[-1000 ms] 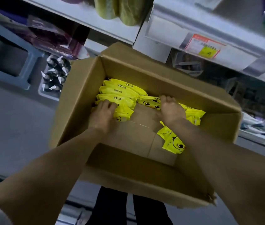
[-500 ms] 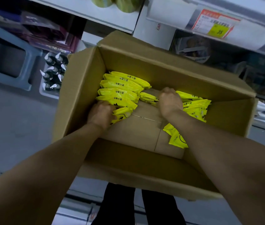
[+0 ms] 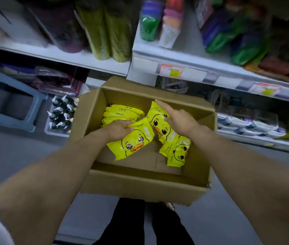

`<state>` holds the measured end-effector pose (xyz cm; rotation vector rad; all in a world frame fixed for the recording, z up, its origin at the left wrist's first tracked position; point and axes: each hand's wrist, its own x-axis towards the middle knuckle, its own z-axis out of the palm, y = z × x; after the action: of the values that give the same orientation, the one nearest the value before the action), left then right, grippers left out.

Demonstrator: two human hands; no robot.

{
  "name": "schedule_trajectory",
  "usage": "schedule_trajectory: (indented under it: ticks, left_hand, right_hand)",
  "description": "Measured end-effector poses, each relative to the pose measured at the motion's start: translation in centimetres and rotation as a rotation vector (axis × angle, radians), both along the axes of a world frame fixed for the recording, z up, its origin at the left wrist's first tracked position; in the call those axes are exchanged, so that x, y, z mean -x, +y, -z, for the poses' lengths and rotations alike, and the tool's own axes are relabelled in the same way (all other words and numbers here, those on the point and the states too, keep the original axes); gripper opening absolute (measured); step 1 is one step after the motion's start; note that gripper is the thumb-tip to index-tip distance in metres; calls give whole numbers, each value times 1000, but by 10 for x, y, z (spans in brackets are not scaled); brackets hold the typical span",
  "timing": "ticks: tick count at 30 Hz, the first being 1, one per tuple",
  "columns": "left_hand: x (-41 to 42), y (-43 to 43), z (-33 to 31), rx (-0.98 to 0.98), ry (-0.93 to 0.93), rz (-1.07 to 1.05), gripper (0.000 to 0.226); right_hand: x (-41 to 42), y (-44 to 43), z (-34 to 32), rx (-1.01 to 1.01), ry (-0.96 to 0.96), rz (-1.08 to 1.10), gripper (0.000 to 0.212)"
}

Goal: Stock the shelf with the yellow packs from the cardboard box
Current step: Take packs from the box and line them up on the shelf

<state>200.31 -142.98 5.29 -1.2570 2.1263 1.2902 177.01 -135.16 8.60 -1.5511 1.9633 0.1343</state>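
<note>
Gripping yellow packs [image 3: 133, 140], hands [image 3: 118, 128] [image 3: 179, 119] sit inside cardboard box [image 3: 140, 186].

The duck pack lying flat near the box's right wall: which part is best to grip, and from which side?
Likely its near end, pinched from above: the duck pack lies flat, face up; that end is free, while the cardboard box wall crowds its right side.

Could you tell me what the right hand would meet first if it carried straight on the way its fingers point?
Most likely the far wall of the cardboard box: the right hand, holding a duck pack, points toward it, its fingertip close to it. Depth is unclear.
</note>
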Motion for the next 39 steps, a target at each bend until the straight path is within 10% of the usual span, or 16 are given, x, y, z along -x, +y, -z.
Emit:
schedule_trajectory:
  ticks: [6,12,20,27,39]
  left_hand:
    - [39,11,-60,18,19,27,51]
    - [100,48,-136,-152,123,71,46]
    - [224,129,-244,254,64,183,52]
    - [322,196,-326,501,180,257,54]
    - [519,232,-433,591,369,337,91]
  right_hand:
    - [44,38,-60,101,-38,1,32]
    - [99,102,-119,200,-47,97,70]
    - [203,218,-205,423,84,237,105]
    - [300,313,-286,550,256,356,39]
    - [448,411,-366,769,189,594,43]
